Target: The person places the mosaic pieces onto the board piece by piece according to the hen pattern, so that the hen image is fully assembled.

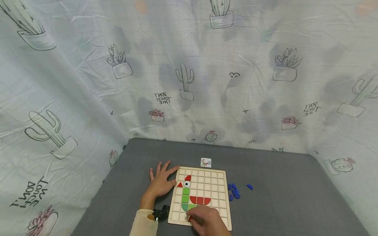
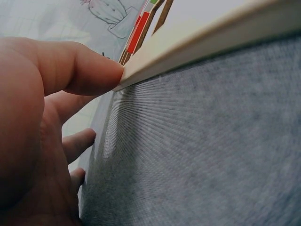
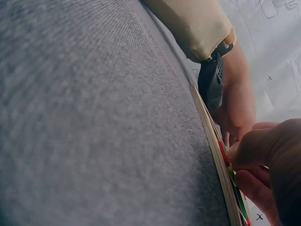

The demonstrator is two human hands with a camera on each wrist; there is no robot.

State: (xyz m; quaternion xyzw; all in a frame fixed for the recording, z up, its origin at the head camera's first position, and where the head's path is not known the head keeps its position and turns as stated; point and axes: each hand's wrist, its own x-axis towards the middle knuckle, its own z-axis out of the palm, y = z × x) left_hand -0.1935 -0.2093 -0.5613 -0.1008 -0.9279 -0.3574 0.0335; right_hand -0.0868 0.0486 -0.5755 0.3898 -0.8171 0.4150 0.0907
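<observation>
On the near row of the wooden board [image 1: 207,179], the right hand [image 1: 208,218] pinches a red piece [image 1: 190,218]; knuckles crowd the green square [image 1: 192,206] just behind, so a sloppy release could knock it askew. Left hand [image 1: 160,183]: fingers spread, gripping nothing, thumb and index touching board's left edge. Light contact, so a hard press could skid the board. Loose blue pieces [image 1: 237,196] beside it could scatter if bumped.

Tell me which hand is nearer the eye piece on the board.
Left. The left hand touches the left edge of the board, just left of the eye piece; the right hand is farther, at the board's near side.
</observation>
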